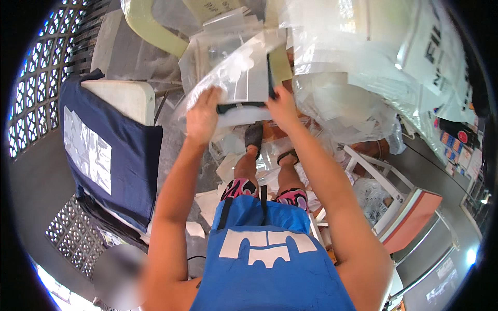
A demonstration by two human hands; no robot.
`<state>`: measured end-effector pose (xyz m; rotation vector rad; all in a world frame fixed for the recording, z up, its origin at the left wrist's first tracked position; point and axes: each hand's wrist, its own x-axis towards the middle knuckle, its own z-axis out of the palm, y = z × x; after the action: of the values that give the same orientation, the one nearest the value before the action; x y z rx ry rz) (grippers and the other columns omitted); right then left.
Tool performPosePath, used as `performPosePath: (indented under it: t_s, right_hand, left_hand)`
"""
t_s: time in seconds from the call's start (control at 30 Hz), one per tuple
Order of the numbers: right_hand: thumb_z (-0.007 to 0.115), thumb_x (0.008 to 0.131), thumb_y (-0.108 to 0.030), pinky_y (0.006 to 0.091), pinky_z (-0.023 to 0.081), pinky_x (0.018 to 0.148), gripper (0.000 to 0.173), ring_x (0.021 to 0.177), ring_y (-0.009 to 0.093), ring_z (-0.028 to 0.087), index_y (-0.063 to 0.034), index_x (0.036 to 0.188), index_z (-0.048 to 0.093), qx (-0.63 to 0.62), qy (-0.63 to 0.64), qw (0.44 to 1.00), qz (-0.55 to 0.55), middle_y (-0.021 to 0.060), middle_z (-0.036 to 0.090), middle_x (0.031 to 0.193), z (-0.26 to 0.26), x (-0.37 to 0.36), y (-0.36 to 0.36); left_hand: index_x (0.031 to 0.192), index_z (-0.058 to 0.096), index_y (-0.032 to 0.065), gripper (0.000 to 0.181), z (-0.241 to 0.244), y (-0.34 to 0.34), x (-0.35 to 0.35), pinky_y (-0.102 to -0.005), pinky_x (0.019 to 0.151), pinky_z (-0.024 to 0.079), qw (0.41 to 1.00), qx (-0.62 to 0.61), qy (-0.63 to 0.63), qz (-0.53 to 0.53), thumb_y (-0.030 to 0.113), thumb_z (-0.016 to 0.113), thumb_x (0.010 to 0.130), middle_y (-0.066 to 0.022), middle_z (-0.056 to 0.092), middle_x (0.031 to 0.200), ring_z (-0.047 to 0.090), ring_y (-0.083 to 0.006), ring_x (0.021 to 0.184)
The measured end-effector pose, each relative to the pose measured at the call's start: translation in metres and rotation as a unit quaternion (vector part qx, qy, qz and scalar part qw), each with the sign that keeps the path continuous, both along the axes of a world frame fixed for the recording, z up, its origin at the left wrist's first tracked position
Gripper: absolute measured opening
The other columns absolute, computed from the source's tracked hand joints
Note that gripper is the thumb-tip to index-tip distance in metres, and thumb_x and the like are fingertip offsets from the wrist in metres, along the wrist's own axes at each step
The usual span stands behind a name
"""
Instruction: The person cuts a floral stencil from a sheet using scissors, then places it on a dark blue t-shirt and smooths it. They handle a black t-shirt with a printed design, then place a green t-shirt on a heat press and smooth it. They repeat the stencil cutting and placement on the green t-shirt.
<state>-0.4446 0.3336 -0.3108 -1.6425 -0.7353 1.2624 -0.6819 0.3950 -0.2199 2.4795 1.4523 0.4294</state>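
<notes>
A shiny transfer film sheet with white and grey shapes is spread out before me at arm's length. On its left part rests my left hand, fingers together; whether it grips the film cannot be told. My right hand pinches the near right corner, where a dark edge shows. Beyond that corner lies a pale yellow-green strip. Clear plastic wrap surrounds the sheet. To the left, dark navy fabric bearing a glossy printed panel is draped over a pale board.
Large plastic-wrapped bundles stand at the right. A curved yellow-green piece is at the upper left. Paper and plastic scraps cover the floor around my feet. A white metal frame with a red-topped pad is at my right.
</notes>
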Motion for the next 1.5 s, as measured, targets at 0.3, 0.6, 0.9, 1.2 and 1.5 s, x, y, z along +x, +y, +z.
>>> performPosePath:
  t_s: [0.3, 0.6, 0.9, 1.2, 1.5]
  right_hand:
    - [0.066, 0.085, -0.009, 0.0438, 0.05, 0.069, 0.018, 0.08, 0.042, 0.065, -0.0009, 0.099, 0.058, -0.077, -0.338, 0.934, 0.091, 0.023, 0.064, 0.085, 0.233, 0.051, -0.199]
    - [0.067, 0.084, -0.008, 0.0432, 0.048, 0.063, 0.017, 0.071, 0.04, 0.064, -0.0007, 0.097, 0.059, -0.19, -0.404, 0.895, 0.004, 0.0213, 0.064, 0.078, 0.262, 0.069, -0.333]
    - [0.067, 0.082, -0.004, 0.0431, 0.048, 0.069, 0.015, 0.077, 0.038, 0.061, -0.0003, 0.094, 0.059, -0.19, -0.431, 0.881, -0.032, 0.0197, 0.062, 0.085, 0.256, 0.036, -0.375]
    - [0.061, 0.075, 0.009, 0.0438, 0.049, 0.077, 0.026, 0.089, 0.038, 0.06, -0.0012, 0.099, 0.065, -0.15, -0.468, 0.869, -0.06, 0.0186, 0.059, 0.097, 0.276, 0.023, -0.398]
    - [0.068, 0.082, 0.005, 0.0391, 0.052, 0.077, 0.03, 0.089, 0.035, 0.064, 0.0004, 0.11, 0.061, 0.002, -0.468, 0.837, -0.283, 0.0169, 0.063, 0.099, 0.335, 0.015, -0.413]
  left_hand:
    - [0.121, 0.065, 0.0124, 0.038, -0.063, -0.038, 0.039, -0.0461, 0.085, 0.056, 0.967, -0.24, 0.073, 0.033, 0.004, 0.053, 0.086, -0.0165, 0.069, 0.113, 0.067, -0.036, 0.102]
    - [0.12, 0.066, 0.0118, 0.035, 0.113, 0.136, 0.005, -0.0503, 0.081, 0.053, 0.993, 0.017, 0.034, 0.115, 0.011, 0.051, 0.089, -0.0213, 0.069, 0.105, 0.066, -0.0418, 0.095]
    - [0.136, 0.048, 0.0013, 0.046, 0.044, -0.009, 0.051, -0.0453, 0.091, 0.054, 0.988, -0.092, 0.094, -0.076, 0.002, 0.046, 0.091, -0.0203, 0.057, 0.133, 0.063, -0.0354, 0.113]
    - [0.114, 0.057, 0.002, 0.051, 0.074, -0.132, 0.167, -0.0481, 0.095, 0.045, 0.831, -0.341, -0.115, -0.425, 0.02, 0.079, 0.072, -0.0187, 0.058, 0.113, 0.056, -0.0415, 0.111]
    - [0.111, 0.069, 0.0045, 0.03, 0.18, -0.259, 0.222, -0.0377, 0.076, 0.056, 0.719, -0.32, -0.204, -0.582, 0.009, 0.071, 0.081, -0.0166, 0.071, 0.098, 0.07, -0.0325, 0.088]
